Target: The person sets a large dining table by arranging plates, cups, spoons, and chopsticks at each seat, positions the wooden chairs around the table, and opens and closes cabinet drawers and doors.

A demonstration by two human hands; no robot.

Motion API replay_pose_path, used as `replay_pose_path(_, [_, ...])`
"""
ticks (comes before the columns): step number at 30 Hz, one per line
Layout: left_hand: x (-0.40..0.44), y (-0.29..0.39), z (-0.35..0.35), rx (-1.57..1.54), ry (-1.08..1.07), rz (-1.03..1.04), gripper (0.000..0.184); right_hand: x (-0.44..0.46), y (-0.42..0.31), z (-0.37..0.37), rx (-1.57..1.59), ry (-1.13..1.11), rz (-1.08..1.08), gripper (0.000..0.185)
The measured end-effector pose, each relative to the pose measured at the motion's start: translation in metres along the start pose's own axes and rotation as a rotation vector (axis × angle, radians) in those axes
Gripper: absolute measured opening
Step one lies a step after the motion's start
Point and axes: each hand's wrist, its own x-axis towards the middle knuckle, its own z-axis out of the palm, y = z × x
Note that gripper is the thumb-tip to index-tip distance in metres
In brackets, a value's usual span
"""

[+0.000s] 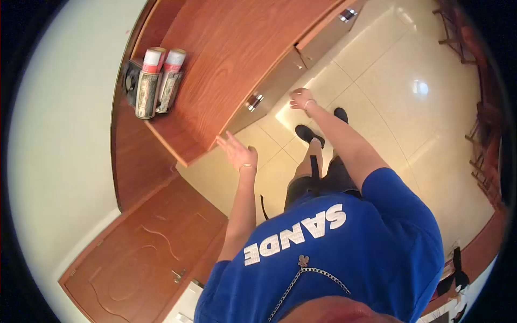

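My left hand (pixel 237 152) is open, its fingers spread beside the front corner of a reddish-brown wooden cabinet (pixel 215 70). Whether the fingertips touch the cabinet edge, I cannot tell. My right hand (pixel 302 100) hangs in front of the cabinet doors, fingers loosely bent and nothing visible in it. Two cylinders (pixel 147 95) with a banknote-like print, red bands and white ends stand side by side on the cabinet top. Behind them is a dark object (pixel 131 81), partly hidden.
Silver handles (pixel 254 101) stick out from the cabinet front. A wooden door (pixel 145 253) with a metal lever (pixel 179 276) is at lower left. Pale floor tiles (pixel 377 81) lie under my feet, and dark wooden furniture (pixel 476 81) lines the far right.
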Motion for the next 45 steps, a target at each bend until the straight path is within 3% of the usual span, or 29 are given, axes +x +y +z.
replay_pose_path(3, [-0.028, 0.006, 0.017, -0.103, 0.003, -0.004, 0.089, 0.032, 0.004, -0.07, -0.082, 0.123, 0.103, 0.046])
replay_pose_path(5, [-0.061, 0.003, 0.045, -0.184, -0.042, 0.01, 0.085, 0.07, 0.019, -0.105, -0.56, 0.247, -0.076, 0.039])
replay_pose_path(6, [-0.079, 0.001, 0.058, -0.227, -0.066, 0.025, 0.083, 0.073, 0.014, -0.11, -0.548, 0.249, -0.069, 0.039])
replay_pose_path(8, [-0.118, 0.006, 0.073, -0.312, -0.268, -0.13, 0.075, 0.078, -0.012, -0.124, -0.83, 0.206, -0.177, 0.05])
replay_pose_path(11, [-0.182, -0.009, 0.113, -0.249, -0.431, -0.166, 0.065, 0.107, -0.019, -0.118, -0.944, 0.278, -0.3, 0.046])
replay_pose_path(14, [-0.228, -0.018, 0.128, -0.217, -0.644, -0.211, 0.056, 0.153, -0.032, -0.108, -0.981, 0.263, -0.212, 0.045])
replay_pose_path(16, [-0.249, -0.023, 0.138, -0.245, -0.673, -0.258, 0.054, 0.184, -0.031, -0.099, -0.914, 0.372, -0.185, 0.035])
replay_pose_path(19, [-0.254, -0.008, 0.139, -0.282, -0.675, -0.32, 0.046, 0.187, -0.05, -0.096, -0.982, 0.269, -0.178, 0.029])
replay_pose_path(22, [-0.254, -0.001, 0.155, -0.283, -0.565, -0.189, 0.038, 0.166, -0.067, -0.102, -1.153, 0.219, -0.299, 0.024])
replay_pose_path(25, [-0.222, 0.021, 0.161, -0.37, -0.493, -0.086, 0.033, 0.148, -0.059, -0.12, -1.27, 0.144, -0.367, 0.023])
replay_pose_path(26, [-0.201, 0.031, 0.159, -0.426, -0.555, -0.076, 0.032, 0.143, -0.055, -0.13, -1.315, 0.105, -0.371, 0.023])
replay_pose_path(30, [-0.112, 0.074, 0.172, -0.494, -0.588, 0.069, 0.029, 0.109, -0.009, -0.191, -1.214, 0.188, -0.29, 0.023])
replay_pose_path(33, [-0.034, 0.113, 0.19, -0.513, -0.653, 0.072, 0.03, 0.083, 0.015, -0.247, -1.186, 0.194, -0.374, 0.022])
replay_pose_path(35, [0.023, 0.156, 0.19, -0.571, -0.635, 0.086, 0.037, 0.056, 0.004, -0.276, -1.16, 0.177, -0.201, 0.031])
replay_pose_path(37, [0.081, 0.182, 0.227, -0.655, -0.637, 0.0, 0.052, 0.04, 0.002, -0.3, -1.165, 0.169, -0.187, 0.033])
replay_pose_path(39, [0.131, 0.234, 0.218, -0.802, -0.781, -0.233, 0.067, 0.038, 0.006, -0.326, -1.177, 0.169, -0.18, 0.036])
replay_pose_path(44, [0.206, 0.294, 0.25, -1.097, -0.678, -0.438, 0.073, 0.022, -0.007, -0.346, -1.211, 0.137, -0.112, 0.037])
replay_pose_path(45, [0.224, 0.298, 0.271, -1.127, -0.575, -0.487, 0.064, 0.022, -0.012, -0.345, -1.199, 0.146, -0.085, 0.037])
